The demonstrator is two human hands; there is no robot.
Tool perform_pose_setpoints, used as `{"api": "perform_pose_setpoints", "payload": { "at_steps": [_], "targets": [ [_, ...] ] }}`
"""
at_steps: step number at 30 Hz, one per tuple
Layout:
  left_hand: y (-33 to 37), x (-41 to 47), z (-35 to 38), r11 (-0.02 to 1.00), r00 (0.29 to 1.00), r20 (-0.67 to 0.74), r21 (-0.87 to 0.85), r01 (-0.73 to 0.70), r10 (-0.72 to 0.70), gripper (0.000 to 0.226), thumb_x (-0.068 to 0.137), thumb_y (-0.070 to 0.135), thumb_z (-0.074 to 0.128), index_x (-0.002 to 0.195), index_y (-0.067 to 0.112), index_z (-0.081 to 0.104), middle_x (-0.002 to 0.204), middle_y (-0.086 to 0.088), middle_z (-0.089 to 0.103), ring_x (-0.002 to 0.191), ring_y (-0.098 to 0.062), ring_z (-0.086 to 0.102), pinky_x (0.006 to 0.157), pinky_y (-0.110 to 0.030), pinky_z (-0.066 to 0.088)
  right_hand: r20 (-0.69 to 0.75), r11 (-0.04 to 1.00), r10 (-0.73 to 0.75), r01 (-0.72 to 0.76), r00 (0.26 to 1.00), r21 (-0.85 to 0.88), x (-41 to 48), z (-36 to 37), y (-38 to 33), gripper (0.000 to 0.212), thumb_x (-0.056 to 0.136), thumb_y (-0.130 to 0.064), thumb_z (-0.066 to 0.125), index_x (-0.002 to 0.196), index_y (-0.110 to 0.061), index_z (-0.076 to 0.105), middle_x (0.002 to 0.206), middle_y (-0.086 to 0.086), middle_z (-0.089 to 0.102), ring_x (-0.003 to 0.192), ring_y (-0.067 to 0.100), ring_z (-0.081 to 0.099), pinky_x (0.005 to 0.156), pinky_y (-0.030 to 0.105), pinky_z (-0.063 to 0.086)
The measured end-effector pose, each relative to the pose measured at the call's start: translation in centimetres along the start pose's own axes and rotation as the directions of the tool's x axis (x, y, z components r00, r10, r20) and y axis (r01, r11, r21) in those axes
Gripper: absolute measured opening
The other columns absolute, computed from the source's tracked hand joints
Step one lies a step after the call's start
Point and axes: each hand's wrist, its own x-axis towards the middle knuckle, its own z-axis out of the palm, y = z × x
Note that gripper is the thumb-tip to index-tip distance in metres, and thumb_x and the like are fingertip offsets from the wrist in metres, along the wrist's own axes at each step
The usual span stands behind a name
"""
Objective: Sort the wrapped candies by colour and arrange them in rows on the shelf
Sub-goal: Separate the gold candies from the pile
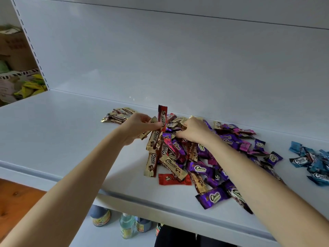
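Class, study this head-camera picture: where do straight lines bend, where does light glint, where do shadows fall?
Head view: the wide lens bows the shelf edge and slotted upright; tiny glints sit on the back panel; soft shadow lies under the left arm; candies look sharp.

We've got the left grip (140, 127) pinching a red stick (162, 118) upright just left of the mixed pile (187, 157); right grip (194, 132) rests atop it, blue candies (311, 163) well to its right.

Open shelf (53, 136) is stretching left and front-left of the pile (195, 157); gold candies (117, 115) are crowding behind-left, blue candies (309, 161) right, back panel (160, 59) standing just behind.
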Motion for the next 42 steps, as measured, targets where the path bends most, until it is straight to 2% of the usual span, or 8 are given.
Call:
{"api": "perform_pose_setpoints", "payload": {
  "at_steps": [7,12,17,21,26,31,36,42],
  "targets": [
    [-0.9,-0.1,-0.4,0.997,0.998,-0.065,0.074,-0.021,0.026,0.031,0.083,0.031,0.066,0.082,0.004,0.051,0.071,-0.005,0.055,0.058,-0.012,0.052,0.049,-0.017,0.042,-0.122,0.814,0.122,-0.029,0.985,0.580,-0.5,-0.7,2.3,0.027,0.088,-0.032,0.058,0.077,-0.008,0.055,0.061,0.000,0.040,0.058,0.015,0.040,0.059,0.029,0.032],
    [-1.2,-0.7,0.1,0.855,0.995,-0.072,0.518,-0.020,0.066,0.039,0.083,0.033,0.068,0.063,0.011,0.042,0.056,-0.001,0.044,0.048,-0.013,0.037,0.044,-0.022,0.027,-0.070,0.597,0.171,-0.047,0.983,0.801,-0.4,-2.1,3.6,0.014,0.092,-0.019,0.051,0.093,-0.005,0.054,0.087,0.012,0.055,0.082,0.022,0.056,0.076,0.037,0.053],
    [-1.2,-0.8,0.7,0.807,0.997,-0.021,0.586,0.075,-0.078,0.034,0.076,0.032,0.076,0.080,0.002,0.059,0.066,-0.005,0.052,0.061,-0.016,0.044,0.053,-0.025,0.032,-0.040,0.754,0.119,-0.065,0.992,0.653,-1.4,-2.7,4.0,0.012,0.092,-0.009,0.045,0.081,-0.008,0.051,0.069,0.009,0.060,0.055,0.022,0.052,0.058,0.036,0.048],
    [-0.8,-1.2,0.6,0.869,0.998,-0.016,0.492,0.057,-0.057,0.017,0.078,0.008,0.071,0.080,0.001,0.056,0.070,-0.009,0.055,0.064,-0.022,0.054,0.060,-0.030,0.045,0.132,0.976,0.080,-0.105,0.988,0.194,-3.4,-2.8,2.9,0.029,0.084,-0.032,0.061,0.074,-0.009,0.047,0.058,0.005,0.048,0.050,0.018,0.045,0.050,0.026,0.038],
    [-0.5,-3.3,0.4,0.869,0.996,-0.093,0.492,0.056,-0.011,0.023,0.083,0.005,0.060,0.070,0.007,0.043,0.063,-0.006,0.036,0.055,-0.016,0.032,0.051,-0.024,0.024,0.145,0.987,0.036,-0.012,0.989,-0.162,-4.2,-1.9,1.8,0.052,0.077,-0.051,0.065,0.057,-0.012,0.037,0.048,-0.001,0.034,0.043,0.014,0.031,0.043,0.026,0.023],
    [-1.0,-6.1,0.5,0.857,0.998,-0.069,0.515,0.033,0.003,0.032,0.088,0.020,0.063,0.064,0.008,0.045,0.058,-0.004,0.042,0.051,-0.017,0.039,0.050,-0.025,0.029,0.153,0.990,0.058,-0.037,0.987,-0.134,-4.3,-2.0,1.7,0.046,0.078,-0.042,0.069,0.060,-0.009,0.042,0.048,0.001,0.039,0.041,0.014,0.036,0.042,0.024,0.027],
    [-1.0,-7.1,1.1,0.739,0.996,-0.065,0.667,0.090,-0.063,0.046,0.075,0.042,0.073,0.065,0.008,0.044,0.056,-0.003,0.045,0.049,-0.016,0.039,0.047,-0.024,0.029,0.167,0.979,0.074,-0.104,0.983,0.178,-4.9,-2.1,2.1,0.013,0.083,-0.008,0.060,0.082,-0.002,0.048,0.068,0.011,0.054,0.051,0.017,0.052,0.044,0.025,0.040],
    [-0.7,-7.0,1.5,0.699,0.988,-0.048,0.701,0.140,-0.149,0.044,0.075,0.042,0.074,0.066,0.009,0.045,0.060,-0.003,0.044,0.053,-0.015,0.036,0.051,-0.025,0.028,-0.070,0.972,0.086,-0.068,0.994,0.224,-5.8,-3.4,3.2,0.028,0.092,-0.016,0.045,0.066,-0.013,0.035,0.060,0.002,0.032,0.053,0.014,0.029,0.048,0.028,0.019]
  ]
}}
